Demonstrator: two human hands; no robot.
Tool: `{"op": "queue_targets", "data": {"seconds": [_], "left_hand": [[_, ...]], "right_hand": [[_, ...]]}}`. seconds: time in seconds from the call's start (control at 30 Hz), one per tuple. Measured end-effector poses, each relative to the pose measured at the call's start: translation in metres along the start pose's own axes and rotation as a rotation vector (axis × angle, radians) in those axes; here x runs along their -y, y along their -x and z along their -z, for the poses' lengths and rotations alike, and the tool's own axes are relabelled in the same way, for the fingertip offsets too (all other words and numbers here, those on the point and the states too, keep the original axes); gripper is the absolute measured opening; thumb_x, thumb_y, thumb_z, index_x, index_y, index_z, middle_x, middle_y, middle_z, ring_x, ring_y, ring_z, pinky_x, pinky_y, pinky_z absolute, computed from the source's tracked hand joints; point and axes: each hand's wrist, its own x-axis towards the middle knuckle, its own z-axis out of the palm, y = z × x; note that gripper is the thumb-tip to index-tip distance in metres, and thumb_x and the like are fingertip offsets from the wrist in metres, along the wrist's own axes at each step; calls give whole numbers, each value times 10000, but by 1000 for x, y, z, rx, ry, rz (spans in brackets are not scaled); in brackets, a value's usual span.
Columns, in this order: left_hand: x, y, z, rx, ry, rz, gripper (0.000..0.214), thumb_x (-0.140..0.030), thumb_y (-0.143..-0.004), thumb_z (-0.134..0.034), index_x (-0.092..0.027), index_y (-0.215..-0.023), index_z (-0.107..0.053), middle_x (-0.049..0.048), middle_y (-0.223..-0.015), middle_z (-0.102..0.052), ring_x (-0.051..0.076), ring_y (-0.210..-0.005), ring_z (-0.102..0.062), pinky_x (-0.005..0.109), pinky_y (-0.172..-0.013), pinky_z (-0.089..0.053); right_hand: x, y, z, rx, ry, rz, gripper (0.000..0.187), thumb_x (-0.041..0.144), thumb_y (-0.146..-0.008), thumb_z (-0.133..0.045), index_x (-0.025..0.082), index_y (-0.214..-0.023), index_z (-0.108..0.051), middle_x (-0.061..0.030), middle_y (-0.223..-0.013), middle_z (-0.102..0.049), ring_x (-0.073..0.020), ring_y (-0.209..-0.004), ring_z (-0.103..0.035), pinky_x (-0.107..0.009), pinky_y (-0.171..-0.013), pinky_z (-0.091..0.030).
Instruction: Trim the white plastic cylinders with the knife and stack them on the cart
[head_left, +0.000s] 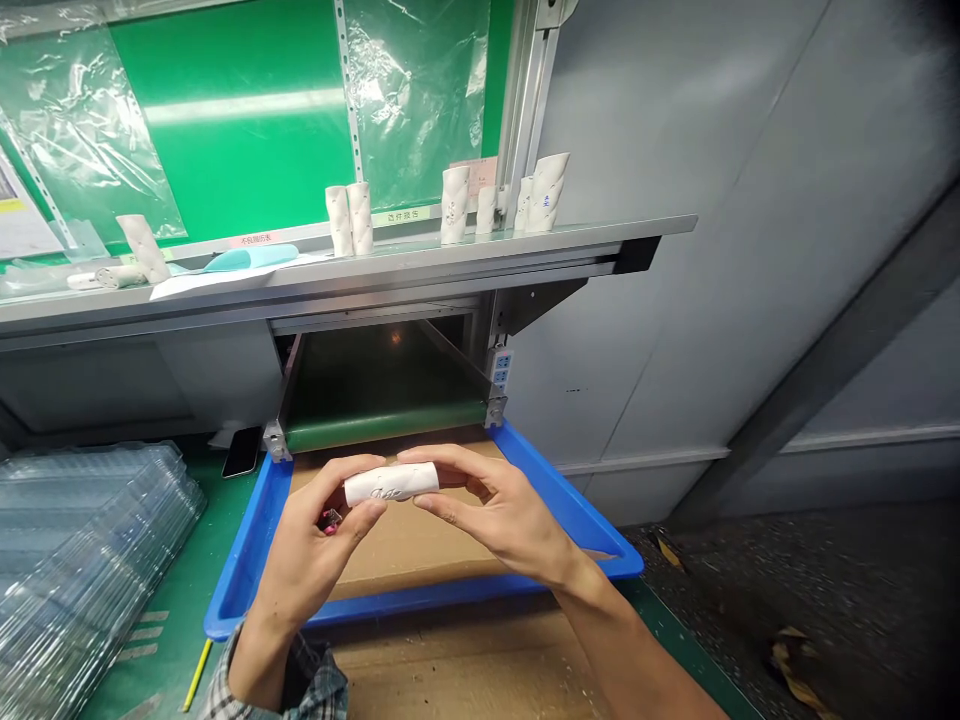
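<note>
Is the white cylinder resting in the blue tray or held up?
Held up: the white cylinder is pinched between the left hand and right hand, above the blue tray.

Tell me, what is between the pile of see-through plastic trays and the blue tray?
In the head view, a green mat lies between the pile of see-through plastic trays and the blue tray, with a smartphone on it.

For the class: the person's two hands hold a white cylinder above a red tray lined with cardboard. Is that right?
No: the tray is blue, not red, as the head view shows. The left hand and right hand do hold a white cylinder above its cardboard lining.
</note>
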Motion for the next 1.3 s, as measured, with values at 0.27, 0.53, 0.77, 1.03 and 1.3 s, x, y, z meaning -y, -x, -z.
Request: {"op": "queue_targets", "data": {"seconds": [0.27, 0.53, 0.77, 1.03, 1.3], "left_hand": [[4, 1, -2, -32, -30, -46, 264, -377, -996, -735, -307, -1250, -752, 5, -1094, -773, 102, -657, -541, 199, -580, -440], [3, 2, 1, 6, 8, 22, 296, -429, -1031, -671, -271, -1277, -716, 21, -1056, -752, 104, -678, -558, 204, -594, -439], [-1, 1, 2, -2, 6, 57, 346, -434, -1019, -667, -240, -1306, -677, 12, -944, -709, 106, -639, -518, 216, -553, -393], [-2, 6, -14, -16, -193, -27, 280, -380, -989, -719, -261, -1233, -647, -32, -899, -672, 107, -629, -545, 226, -593, -410], [-14, 11, -2, 44, -304, 79, 322, -432, -1144, -308, -249, -969, -507, -21, -816, -628, 172, -706, -597, 298, -650, -382]], "right_hand": [[2, 1, 0, 44, -51, 6, 327, 213, -997, -720, 298, -1313, -721, 15, -1135, -818, -136, -1003, -801, -244, -966, -635], [-3, 1, 1, 32, 21, 119, 319, 182, -1015, -688, 326, -1297, -727, -15, -1348, -748, -177, -1251, -713, -299, -1071, -592], [-6, -1, 1, 6, 93, 218, 172, 176, -1014, -709, 291, -1140, -734, -33, -1293, -753, -190, -1230, -710, -339, -1084, -579], [-12, 0, -9, -51, 671, 383, 330, 362, -998, -759, 248, -1290, -656, -84, -1132, -797, -257, -1019, -777, -401, -941, -629], [-11, -3, -8, 27, 430, 328, 385, 137, -954, -733, 253, -1313, -659, -76, -1269, -763, -233, -1180, -743, -358, -1021, -632]]}}
